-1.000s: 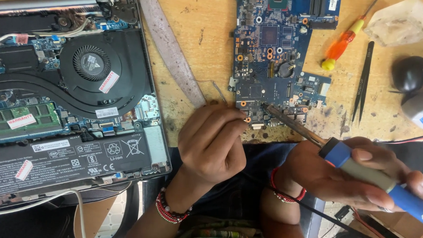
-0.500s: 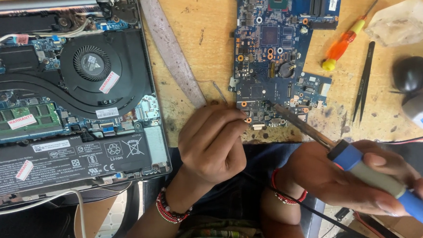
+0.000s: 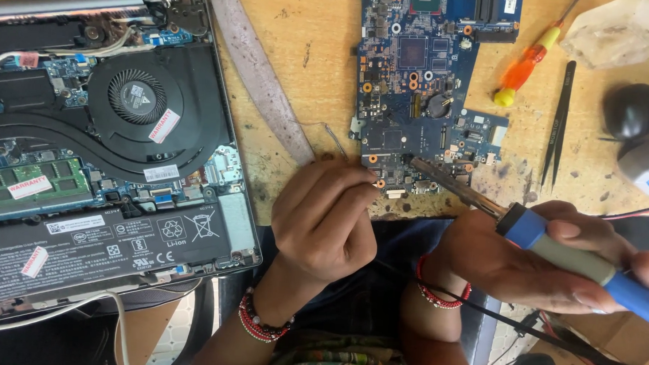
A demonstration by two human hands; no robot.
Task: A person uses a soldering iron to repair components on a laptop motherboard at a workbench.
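Right hand [image 3: 547, 261] wrapped tight around soldering iron [image 3: 555, 244], blue-and-grey handle, tip resting on lower edge of blue circuit board [image 3: 423, 99]. Left hand [image 3: 326, 219] with fingers pinched together on thin solder wire [image 3: 334, 138], beside the tip. Little changed from a second earlier: iron handle drawn slightly lower and rightward, left hand unmoved. Beyond, on scarred wooden bench [image 3: 301, 50]: opened laptop [image 3: 100, 151] with fan exposed at left, metal ruler [image 3: 260, 74] between laptop and board, orange screwdriver [image 3: 523, 67], black tweezers [image 3: 558, 123], dark mouse [image 3: 630, 108] at right.
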